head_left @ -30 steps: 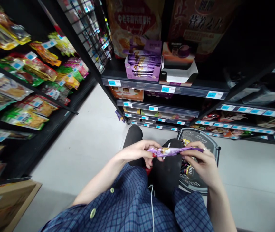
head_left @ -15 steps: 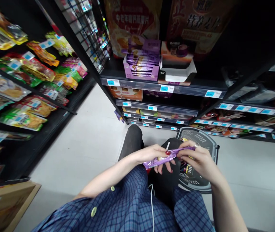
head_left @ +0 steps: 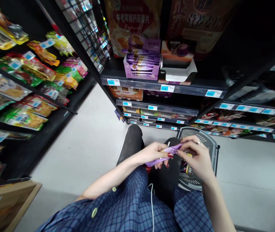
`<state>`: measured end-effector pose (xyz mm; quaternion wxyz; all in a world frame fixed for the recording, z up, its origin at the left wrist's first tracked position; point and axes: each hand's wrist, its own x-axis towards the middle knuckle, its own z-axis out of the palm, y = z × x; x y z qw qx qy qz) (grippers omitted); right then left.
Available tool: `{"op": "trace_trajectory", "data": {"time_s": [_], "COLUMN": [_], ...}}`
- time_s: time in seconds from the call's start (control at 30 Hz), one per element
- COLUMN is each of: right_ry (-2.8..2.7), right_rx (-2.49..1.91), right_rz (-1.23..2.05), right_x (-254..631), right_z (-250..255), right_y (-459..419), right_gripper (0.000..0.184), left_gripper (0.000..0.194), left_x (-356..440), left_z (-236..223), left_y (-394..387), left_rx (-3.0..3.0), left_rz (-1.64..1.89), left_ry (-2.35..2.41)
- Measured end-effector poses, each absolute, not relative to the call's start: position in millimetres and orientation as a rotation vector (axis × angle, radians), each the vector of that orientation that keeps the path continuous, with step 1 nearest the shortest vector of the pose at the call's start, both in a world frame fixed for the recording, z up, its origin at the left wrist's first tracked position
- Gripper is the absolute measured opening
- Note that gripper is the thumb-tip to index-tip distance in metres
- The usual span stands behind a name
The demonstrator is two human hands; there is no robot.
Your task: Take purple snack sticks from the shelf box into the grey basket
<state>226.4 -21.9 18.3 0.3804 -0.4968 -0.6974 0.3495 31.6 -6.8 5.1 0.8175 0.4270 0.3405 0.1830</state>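
Above my knees I hold a slim purple sachet [head_left: 172, 149] between both hands. My left hand [head_left: 154, 153] is closed around its lower left part, the thumb lying across the front. The fingertips of my right hand [head_left: 195, 153] pinch its right end. Similar purple sachets [head_left: 143, 61] stand in an opened display box [head_left: 141, 72] on the shelf in front of me. Beside that box is a second one, black and orange with a white front [head_left: 177, 74]. What print the held sachet carries is mostly hidden by my fingers.
A grey shopping basket [head_left: 205, 135] with a few packets in it stands on the floor by my right knee. Shelves with price tags [head_left: 167, 88] rise ahead. Bagged snacks [head_left: 23, 117] fill the rack at left; a cardboard box [head_left: 9, 199] sits at lower left.
My right hand has shifted its grip at the sachet's right end, the fingers now more bunched. The sachet is tilted slightly more upward to the right. My left hand keeps its hold.
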Motion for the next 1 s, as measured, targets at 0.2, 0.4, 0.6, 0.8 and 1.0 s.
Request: {"op": "trace_trajectory", "data": {"time_s": [0.2, 0.4, 0.6, 0.8, 1.0], "right_ry": [-1.415, -1.244, -1.116, -1.185, -1.168], "right_rx": [-1.180, -1.123, -1.127, -1.193, -1.237], "right_rz": [1.111, 1.180, 1.199, 1.115, 1.009], "right_x": [217, 213, 209, 201, 200], "right_z": [15, 15, 15, 21, 20], "right_y": [-23, -24, -24, -23, -21], "right_gripper": [0.024, 0.022, 0.024, 0.015, 0.021], "left_gripper": [0.030, 0.025, 0.033, 0.033, 0.030], "left_x": [34, 33, 31, 42, 53], "left_z": [6, 9, 9, 11, 15], "left_y": [-9, -12, -15, -15, -10], "left_rx": [0.939, 1.023, 1.103, 1.232, 1.303], "left_rz": [0.395, 0.391, 0.405, 0.523, 0.625], "left_ry": [0.793, 0.868, 0.853, 0.896, 0.957]}}
